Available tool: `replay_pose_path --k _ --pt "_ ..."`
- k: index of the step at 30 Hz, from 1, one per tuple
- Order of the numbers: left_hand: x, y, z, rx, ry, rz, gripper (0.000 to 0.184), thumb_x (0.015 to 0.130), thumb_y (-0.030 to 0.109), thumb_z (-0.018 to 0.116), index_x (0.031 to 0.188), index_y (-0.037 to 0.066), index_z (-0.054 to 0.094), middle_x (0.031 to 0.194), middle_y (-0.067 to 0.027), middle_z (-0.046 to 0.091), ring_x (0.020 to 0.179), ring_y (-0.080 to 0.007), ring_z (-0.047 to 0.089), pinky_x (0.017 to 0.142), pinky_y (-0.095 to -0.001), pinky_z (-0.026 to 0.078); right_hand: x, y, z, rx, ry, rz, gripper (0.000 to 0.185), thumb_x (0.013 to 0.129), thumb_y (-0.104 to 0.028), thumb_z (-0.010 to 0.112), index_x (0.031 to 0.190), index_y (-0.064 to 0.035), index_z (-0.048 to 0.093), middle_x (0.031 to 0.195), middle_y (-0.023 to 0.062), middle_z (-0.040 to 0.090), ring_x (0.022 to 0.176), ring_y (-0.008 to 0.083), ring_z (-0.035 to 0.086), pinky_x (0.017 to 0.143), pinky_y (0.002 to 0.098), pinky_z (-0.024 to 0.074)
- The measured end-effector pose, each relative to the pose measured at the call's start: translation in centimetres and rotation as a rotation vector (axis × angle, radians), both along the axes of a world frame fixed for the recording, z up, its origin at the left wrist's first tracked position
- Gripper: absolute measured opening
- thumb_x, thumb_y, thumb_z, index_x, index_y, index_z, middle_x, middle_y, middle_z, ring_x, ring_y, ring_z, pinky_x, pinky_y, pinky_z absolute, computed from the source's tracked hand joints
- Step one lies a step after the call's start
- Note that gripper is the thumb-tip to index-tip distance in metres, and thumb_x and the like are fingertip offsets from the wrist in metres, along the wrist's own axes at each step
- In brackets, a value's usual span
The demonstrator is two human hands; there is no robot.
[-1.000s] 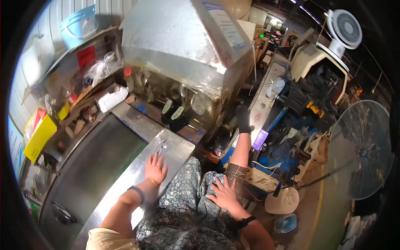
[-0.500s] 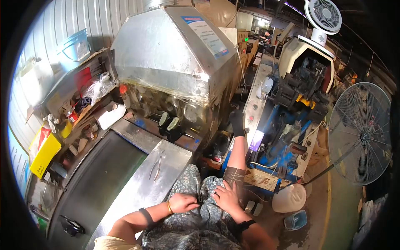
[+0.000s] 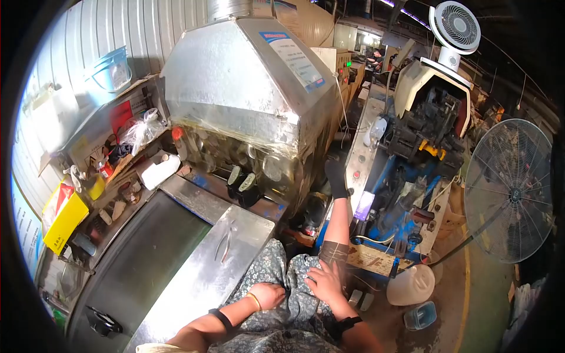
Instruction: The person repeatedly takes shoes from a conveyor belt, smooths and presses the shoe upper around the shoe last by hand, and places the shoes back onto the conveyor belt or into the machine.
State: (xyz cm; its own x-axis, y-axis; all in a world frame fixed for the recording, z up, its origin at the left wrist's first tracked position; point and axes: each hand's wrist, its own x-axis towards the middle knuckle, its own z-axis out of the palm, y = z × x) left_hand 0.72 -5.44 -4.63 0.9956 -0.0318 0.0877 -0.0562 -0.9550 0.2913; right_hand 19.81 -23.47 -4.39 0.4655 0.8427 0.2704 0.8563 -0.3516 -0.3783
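Note:
My left hand point(image 3: 268, 296) rests on the floral apron point(image 3: 262, 266) over my lap, its fingers curled inward with their tips hidden. On my raised right thigh lies my right hand point(image 3: 325, 282), fingers apart and holding nothing. A pair of metal pliers or tweezers point(image 3: 224, 244) lies on the shiny metal tabletop point(image 3: 203, 276), in front of and left of my left hand. Beside that tabletop is a dark conveyor belt point(image 3: 141, 253). My right foot, in a dark sock point(image 3: 336, 178), is propped against the blue-framed machine point(image 3: 385, 206).
A metal hood point(image 3: 235, 76) stands ahead, with two dark-handled items point(image 3: 242, 185) beneath it. Shelves at left hold a white jug point(image 3: 158, 169) and a yellow box point(image 3: 66, 219). At right are a large fan point(image 3: 513, 191), a white container point(image 3: 411, 285) and a blue tub point(image 3: 420, 316).
My left hand has moved from the metal tabletop to my lap, uncovering the metal tool, and its fingers have curled. My right hand stays on my thigh. The view has shifted.

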Motion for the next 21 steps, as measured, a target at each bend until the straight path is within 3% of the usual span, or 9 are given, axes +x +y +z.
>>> replay_pose_path --k 4,21 --pt "-0.2 0.0 0.0 -0.016 -0.039 0.001 0.020 0.092 0.033 0.060 0.093 0.015 0.068 0.086 -0.0038 0.069 0.076 -0.0269 0.068 0.068 -0.0384 0.055 -0.2 -0.1 0.4 -0.021 0.016 0.009 0.030 0.089 -0.037 0.064 0.107 -0.0145 0.074 0.119 0.0009 0.068 0.133 0.0285 0.045 0.114 0.0623 0.0186" --pt "-0.2 0.4 -0.2 -0.065 0.012 -0.034 0.023 0.093 0.033 0.058 0.098 0.013 0.069 0.092 -0.0063 0.070 0.081 -0.0287 0.069 0.072 -0.0402 0.056 0.2 -0.2 -0.6 0.032 0.023 -0.002 0.028 0.087 -0.038 0.065 0.104 -0.0168 0.074 0.117 0.0005 0.069 0.133 0.0291 0.047 0.115 0.0617 0.0162"
